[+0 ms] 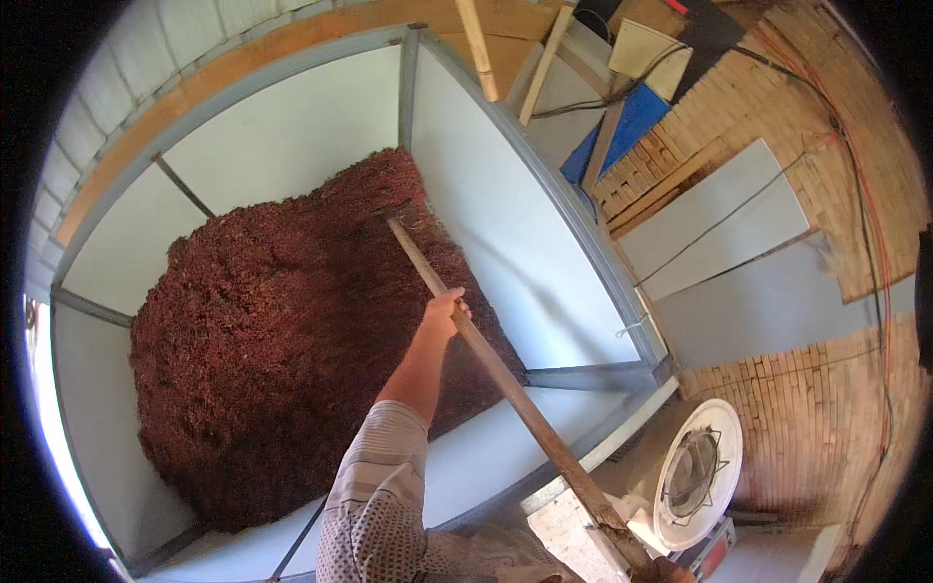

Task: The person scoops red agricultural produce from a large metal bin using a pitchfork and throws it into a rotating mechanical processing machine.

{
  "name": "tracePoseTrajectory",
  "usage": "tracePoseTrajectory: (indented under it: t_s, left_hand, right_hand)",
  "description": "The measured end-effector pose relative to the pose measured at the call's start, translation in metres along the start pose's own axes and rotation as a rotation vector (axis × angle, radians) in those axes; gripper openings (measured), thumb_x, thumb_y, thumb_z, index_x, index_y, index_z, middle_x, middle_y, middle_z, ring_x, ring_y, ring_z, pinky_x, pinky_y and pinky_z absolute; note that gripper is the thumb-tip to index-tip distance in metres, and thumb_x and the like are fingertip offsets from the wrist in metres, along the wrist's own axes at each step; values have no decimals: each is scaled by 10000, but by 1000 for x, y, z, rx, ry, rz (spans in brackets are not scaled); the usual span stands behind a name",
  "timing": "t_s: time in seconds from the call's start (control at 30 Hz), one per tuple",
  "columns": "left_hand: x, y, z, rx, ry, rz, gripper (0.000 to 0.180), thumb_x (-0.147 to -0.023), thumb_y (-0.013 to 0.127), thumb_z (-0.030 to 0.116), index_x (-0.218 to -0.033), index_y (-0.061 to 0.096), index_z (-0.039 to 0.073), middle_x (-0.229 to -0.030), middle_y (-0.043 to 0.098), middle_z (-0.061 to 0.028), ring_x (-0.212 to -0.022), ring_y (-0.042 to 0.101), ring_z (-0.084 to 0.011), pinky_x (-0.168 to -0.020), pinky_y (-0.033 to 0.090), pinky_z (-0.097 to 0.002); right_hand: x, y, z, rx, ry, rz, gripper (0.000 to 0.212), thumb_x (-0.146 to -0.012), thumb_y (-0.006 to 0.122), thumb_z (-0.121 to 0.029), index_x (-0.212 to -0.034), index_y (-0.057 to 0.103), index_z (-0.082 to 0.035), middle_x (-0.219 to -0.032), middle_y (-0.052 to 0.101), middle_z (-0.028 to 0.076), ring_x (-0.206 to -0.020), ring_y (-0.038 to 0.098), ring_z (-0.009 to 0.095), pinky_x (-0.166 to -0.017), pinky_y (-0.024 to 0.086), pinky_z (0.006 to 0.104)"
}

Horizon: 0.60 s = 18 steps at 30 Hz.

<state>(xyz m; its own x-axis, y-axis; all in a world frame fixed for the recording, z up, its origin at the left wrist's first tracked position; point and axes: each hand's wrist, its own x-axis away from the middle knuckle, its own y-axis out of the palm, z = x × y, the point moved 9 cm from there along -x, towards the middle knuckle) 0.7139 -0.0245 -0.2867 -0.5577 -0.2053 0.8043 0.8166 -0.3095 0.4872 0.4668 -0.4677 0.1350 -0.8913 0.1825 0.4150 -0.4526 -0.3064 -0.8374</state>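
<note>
A long wooden pole (515, 391) slants from the lower right up into a heap of dark red, grainy material (282, 340), perhaps dried berries or husks. Its far end meets the heap near the top right, where a dark head shows only in part, so the tool's kind is unclear. My left hand (447, 311) is wrapped round the upper part of the pole, arm stretched out over the heap. At the bottom edge my right hand (671, 571) grips the pole's near end, mostly cut off by the frame.
The heap lies in a large bin with white panel walls (525, 214) and grey metal framing. Right of it stands a white round-rimmed fan-like device (695, 474) with a wire guard. A bamboo-slat surface (787, 408) with cables lies beyond. Another bamboo pole (476, 49) hangs at the top.
</note>
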Motion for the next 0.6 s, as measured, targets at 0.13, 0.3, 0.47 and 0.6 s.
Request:
tracePoseTrajectory:
  t_s: [0.13,0.3,0.47,0.6]
  left_hand:
    - [5,-3,6,-19,-16,37,170,-835,587,56,-720,462,66,-582,413,-44,-489,424,-173,-467,422,-350]
    - [20,-10,9,32,-13,-6,194,-833,575,41,-703,435,71,-597,407,-36,-496,412,-169,-478,396,-345]
    - [59,-15,7,35,1,38,187,-825,575,35,-710,432,69,-606,401,-36,-507,409,-164,-508,398,-328]
    - [88,-21,7,4,66,-32,183,-820,581,56,-710,436,78,-589,399,-33,-503,410,-172,-519,400,-337]
  right_hand:
    - [6,9,5,4,-76,154,252,-786,561,-346,-654,590,-134,-579,596,183,-541,591,392,-532,474,501]
    - [33,31,15,-205,-194,270,141,-705,628,-265,-666,559,-149,-546,546,109,-479,547,318,-445,421,450]
    - [48,52,40,-232,-142,248,134,-676,648,-255,-674,566,-150,-596,573,90,-487,546,316,-442,417,446]
    - [60,43,57,-237,-188,287,123,-684,649,-242,-703,579,-142,-600,570,105,-500,548,326,-444,421,445]
